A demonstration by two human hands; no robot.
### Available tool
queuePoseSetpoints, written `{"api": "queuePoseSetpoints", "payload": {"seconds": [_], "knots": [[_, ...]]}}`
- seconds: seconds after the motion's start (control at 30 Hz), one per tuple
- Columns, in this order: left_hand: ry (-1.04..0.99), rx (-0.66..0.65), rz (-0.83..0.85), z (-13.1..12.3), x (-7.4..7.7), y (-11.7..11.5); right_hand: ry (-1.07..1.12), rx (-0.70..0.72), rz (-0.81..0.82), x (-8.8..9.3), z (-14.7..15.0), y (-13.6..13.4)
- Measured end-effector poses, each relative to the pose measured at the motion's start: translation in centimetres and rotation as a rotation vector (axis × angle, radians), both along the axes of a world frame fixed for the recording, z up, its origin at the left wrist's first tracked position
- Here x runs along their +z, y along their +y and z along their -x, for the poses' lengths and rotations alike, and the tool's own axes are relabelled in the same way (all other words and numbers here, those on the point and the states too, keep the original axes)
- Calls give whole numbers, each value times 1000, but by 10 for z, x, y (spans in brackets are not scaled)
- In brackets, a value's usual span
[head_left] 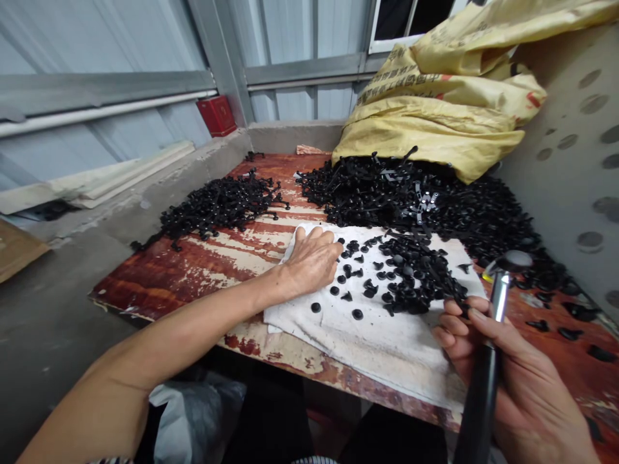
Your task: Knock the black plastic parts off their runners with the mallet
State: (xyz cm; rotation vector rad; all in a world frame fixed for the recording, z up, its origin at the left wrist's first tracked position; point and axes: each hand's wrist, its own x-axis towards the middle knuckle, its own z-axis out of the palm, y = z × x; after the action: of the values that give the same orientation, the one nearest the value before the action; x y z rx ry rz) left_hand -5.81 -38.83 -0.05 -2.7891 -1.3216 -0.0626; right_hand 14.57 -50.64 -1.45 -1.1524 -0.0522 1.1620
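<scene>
My left hand point(315, 259) is closed with its knuckles up, on the white cloth point(329, 335) at the left edge of the scattered clips. What its fingers hold, if anything, is hidden. My right hand point(503, 361) grips a hammer point(483, 386) with a black handle and bright metal neck, its head raised. Thumb and forefinger of that same hand also pinch a small dark piece, partly hidden. Between my hands, small black plastic clips point(416, 274) with round heads lie heaped on the cloth, with loose ones point(357, 314) nearer me.
A pile of black branched parts point(222, 203) lies at the left on the worn red board point(155, 277). Behind the cloth, a larger pile point(367, 190) spills from a yellow woven sack point(430, 122). A spotted pale panel point(570, 148) stands at right; a concrete ledge point(111, 238) runs along the left.
</scene>
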Motion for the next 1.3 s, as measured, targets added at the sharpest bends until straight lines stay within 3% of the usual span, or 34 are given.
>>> {"api": "queuePoseSetpoints", "payload": {"seconds": [0.17, 0.33, 0.47, 0.6, 0.77, 1.0, 1.3], "knots": [[-59, -111, 20, 16, 2, 5, 11, 8, 20, 0, 0, 0], [-308, 12, 121, 53, 9, 5, 4, 3, 7, 4, 4, 1], [-331, 103, 190, 72, -1, -10, 3, -9, 43, 5, 5, 1], [-298, 131, 156, 68, -12, -19, 5, -46, 61, 5, 6, 0], [-222, 123, 156, 61, -10, -16, -2, -36, 48, 7, 8, 0], [-40, 40, -91, 66, -11, -19, 3, -42, 53, 4, 6, 1], [-24, -54, -26, 68, -6, -18, 15, -55, 68, 7, 6, 2]]}}
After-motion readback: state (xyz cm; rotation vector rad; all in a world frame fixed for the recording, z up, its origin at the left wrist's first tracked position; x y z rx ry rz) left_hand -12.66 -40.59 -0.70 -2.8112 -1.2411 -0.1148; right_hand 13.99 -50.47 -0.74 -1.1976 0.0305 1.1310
